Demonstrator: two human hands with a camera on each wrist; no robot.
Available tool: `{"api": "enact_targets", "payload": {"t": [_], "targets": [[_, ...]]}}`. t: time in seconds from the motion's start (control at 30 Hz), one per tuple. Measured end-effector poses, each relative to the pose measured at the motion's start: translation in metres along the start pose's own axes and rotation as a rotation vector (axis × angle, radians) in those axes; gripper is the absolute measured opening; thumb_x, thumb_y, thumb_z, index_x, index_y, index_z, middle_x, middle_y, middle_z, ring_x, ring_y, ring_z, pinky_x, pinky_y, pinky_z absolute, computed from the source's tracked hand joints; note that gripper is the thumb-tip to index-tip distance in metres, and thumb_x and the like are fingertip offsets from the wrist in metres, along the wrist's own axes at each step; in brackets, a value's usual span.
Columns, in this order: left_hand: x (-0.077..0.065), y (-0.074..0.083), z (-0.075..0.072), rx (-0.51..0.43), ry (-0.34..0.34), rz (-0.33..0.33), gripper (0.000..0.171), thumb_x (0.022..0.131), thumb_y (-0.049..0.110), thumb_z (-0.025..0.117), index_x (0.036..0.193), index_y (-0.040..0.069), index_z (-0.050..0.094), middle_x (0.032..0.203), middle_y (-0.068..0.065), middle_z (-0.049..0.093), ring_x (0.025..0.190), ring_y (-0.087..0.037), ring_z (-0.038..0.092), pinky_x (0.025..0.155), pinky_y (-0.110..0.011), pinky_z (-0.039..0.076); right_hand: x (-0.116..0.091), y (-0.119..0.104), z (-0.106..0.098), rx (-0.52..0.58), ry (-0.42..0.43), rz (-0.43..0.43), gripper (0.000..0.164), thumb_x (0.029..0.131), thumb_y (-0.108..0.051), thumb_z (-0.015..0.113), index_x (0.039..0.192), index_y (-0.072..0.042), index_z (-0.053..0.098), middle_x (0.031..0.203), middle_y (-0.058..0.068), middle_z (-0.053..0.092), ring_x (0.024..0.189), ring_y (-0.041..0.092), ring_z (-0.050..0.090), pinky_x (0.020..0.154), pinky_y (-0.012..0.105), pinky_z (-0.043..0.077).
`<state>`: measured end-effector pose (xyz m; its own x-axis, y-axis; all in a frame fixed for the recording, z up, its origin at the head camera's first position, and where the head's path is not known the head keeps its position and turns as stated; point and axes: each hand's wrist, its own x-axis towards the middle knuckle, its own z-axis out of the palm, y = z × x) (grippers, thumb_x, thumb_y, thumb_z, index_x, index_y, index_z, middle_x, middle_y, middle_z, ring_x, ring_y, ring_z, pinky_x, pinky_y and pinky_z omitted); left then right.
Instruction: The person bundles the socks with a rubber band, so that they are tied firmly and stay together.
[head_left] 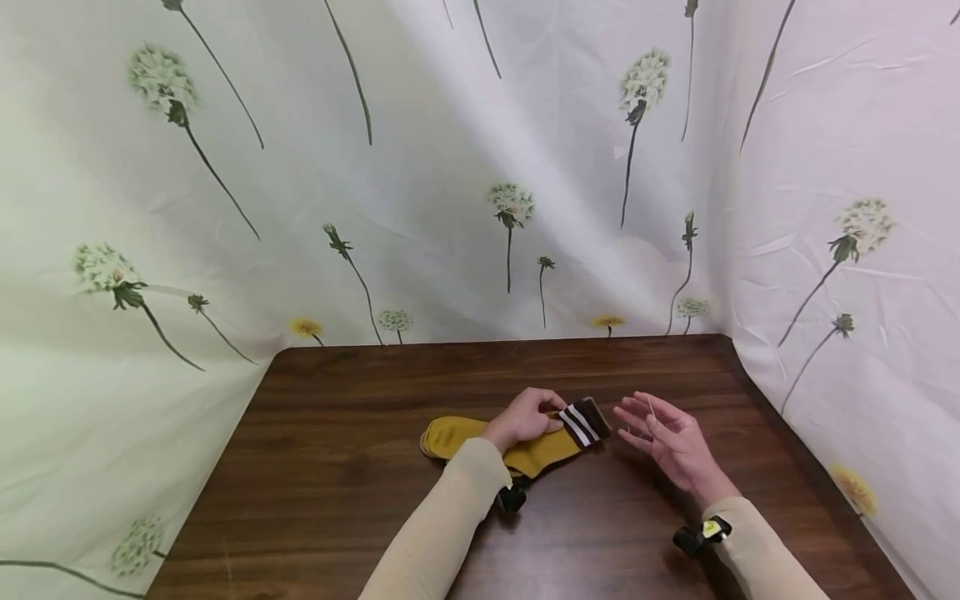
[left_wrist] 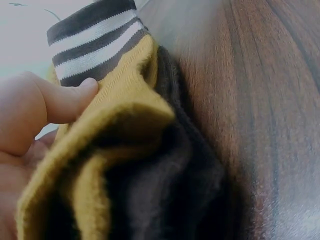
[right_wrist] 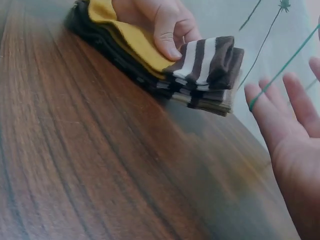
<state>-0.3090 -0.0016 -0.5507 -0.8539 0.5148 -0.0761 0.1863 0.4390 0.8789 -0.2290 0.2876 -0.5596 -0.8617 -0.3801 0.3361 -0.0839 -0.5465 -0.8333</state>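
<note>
A stack of socks (head_left: 547,452) lies at the middle of the table, mustard yellow on top with brown-and-white striped cuffs. My left hand (head_left: 525,418) grips the stack near the cuffs, thumb on the yellow top sock. Darker socks (right_wrist: 117,62) show beneath it in the right wrist view, their cuff ends lifted off the wood. To the right of the cuffs and apart from them, my right hand (head_left: 678,446) is held with fingers spread. A thin green elastic band (right_wrist: 287,64) is stretched across those fingers in the right wrist view.
The dark brown wooden table (head_left: 337,517) has rounded far corners. White cloth (head_left: 435,208) printed with dandelions hangs behind it and along both sides. Each wrist carries a small black camera, such as the right wrist camera (head_left: 697,537).
</note>
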Motion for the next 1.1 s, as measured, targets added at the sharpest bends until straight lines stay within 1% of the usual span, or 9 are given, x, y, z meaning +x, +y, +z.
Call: {"api": "enact_targets", "payload": {"t": [0.13, 0.27, 0.4, 0.5, 0.6, 0.67, 0.8, 0.93, 1.1], "targets": [[-0.001, -0.001, 0.000, -0.038, -0.002, -0.002, 0.017, 0.096, 0.004, 0.075, 0.111, 0.009, 0.076, 0.111, -0.002, 0.072, 0.099, -0.015, 0.060, 0.091, -0.035, 0.049, 0.004, -0.003, 0.002, -0.205, 0.061, -0.024, 0.049, 0.107, 0.011, 0.044, 0.155, 0.013, 0.034, 0.150, 0.011, 0.058, 0.139, 0.029, 0.056, 0.105, 0.046, 0.053], [-0.002, -0.003, 0.000, -0.068, -0.006, 0.002, 0.017, 0.095, 0.004, 0.075, 0.112, 0.009, 0.076, 0.112, -0.002, 0.072, 0.100, -0.016, 0.060, 0.093, -0.035, 0.049, 0.009, -0.002, 0.007, -0.539, 0.116, -0.032, 0.062, 0.096, 0.014, 0.063, 0.153, 0.012, 0.038, 0.151, -0.001, 0.057, 0.136, 0.023, 0.057, 0.100, 0.036, 0.056], [-0.004, -0.006, -0.001, -0.102, -0.012, 0.004, 0.018, 0.095, 0.005, 0.075, 0.113, 0.009, 0.076, 0.113, -0.003, 0.072, 0.099, -0.016, 0.059, 0.092, -0.034, 0.049, 0.013, 0.002, 0.013, -0.767, 0.121, -0.003, 0.071, 0.089, 0.008, 0.077, 0.151, 0.006, 0.043, 0.155, 0.010, 0.050, 0.134, 0.029, 0.056, 0.095, 0.036, 0.058], [-0.005, -0.007, -0.003, -0.133, -0.009, 0.006, 0.018, 0.095, 0.004, 0.075, 0.113, 0.008, 0.076, 0.112, -0.003, 0.071, 0.098, -0.017, 0.059, 0.089, -0.034, 0.049, 0.017, 0.007, 0.016, -0.820, 0.093, 0.029, 0.079, 0.085, 0.004, 0.083, 0.152, 0.003, 0.041, 0.156, 0.025, 0.040, 0.131, 0.044, 0.052, 0.094, 0.050, 0.058], [-0.004, -0.007, -0.004, -0.141, 0.000, 0.009, 0.018, 0.095, 0.004, 0.075, 0.112, 0.009, 0.076, 0.110, -0.002, 0.071, 0.096, -0.017, 0.059, 0.088, -0.034, 0.049, 0.021, 0.011, 0.019, -0.851, 0.078, 0.058, 0.086, 0.083, -0.001, 0.087, 0.154, -0.005, 0.040, 0.154, 0.028, 0.036, 0.129, 0.052, 0.049, 0.093, 0.061, 0.056], [-0.003, -0.008, -0.003, -0.142, 0.007, 0.012, 0.018, 0.094, 0.005, 0.076, 0.112, 0.009, 0.077, 0.109, -0.001, 0.071, 0.096, -0.017, 0.059, 0.088, -0.035, 0.049, 0.023, 0.013, 0.021, -0.873, 0.076, 0.075, 0.088, 0.082, -0.004, 0.089, 0.155, -0.010, 0.039, 0.154, 0.026, 0.035, 0.129, 0.053, 0.049, 0.093, 0.063, 0.055], [-0.001, -0.008, -0.005, -0.139, 0.011, 0.010, 0.018, 0.095, 0.006, 0.076, 0.112, 0.010, 0.077, 0.109, 0.000, 0.072, 0.096, -0.016, 0.060, 0.091, -0.035, 0.049, 0.032, 0.016, 0.027, -0.922, 0.067, 0.093, 0.091, 0.082, -0.011, 0.091, 0.156, -0.018, 0.039, 0.155, 0.020, 0.034, 0.130, 0.051, 0.048, 0.092, 0.062, 0.056], [-0.002, -0.009, -0.006, -0.150, 0.011, 0.004, 0.019, 0.095, 0.007, 0.076, 0.113, 0.011, 0.077, 0.109, 0.000, 0.072, 0.096, -0.016, 0.060, 0.092, -0.035, 0.049, 0.042, 0.020, 0.032, -0.979, 0.041, 0.086, 0.092, 0.081, -0.014, 0.092, 0.156, -0.018, 0.039, 0.155, 0.015, 0.035, 0.127, 0.047, 0.051, 0.092, 0.056, 0.055], [-0.004, -0.009, -0.007, -0.163, 0.003, 0.003, 0.021, 0.094, 0.006, 0.077, 0.115, 0.009, 0.076, 0.112, -0.002, 0.072, 0.098, -0.017, 0.060, 0.093, -0.036, 0.050, 0.053, 0.023, 0.039, -1.062, -0.020, 0.058, 0.092, 0.081, -0.021, 0.092, 0.157, -0.018, 0.040, 0.157, 0.012, 0.039, 0.127, 0.035, 0.049, 0.100, 0.046, 0.045]]}}
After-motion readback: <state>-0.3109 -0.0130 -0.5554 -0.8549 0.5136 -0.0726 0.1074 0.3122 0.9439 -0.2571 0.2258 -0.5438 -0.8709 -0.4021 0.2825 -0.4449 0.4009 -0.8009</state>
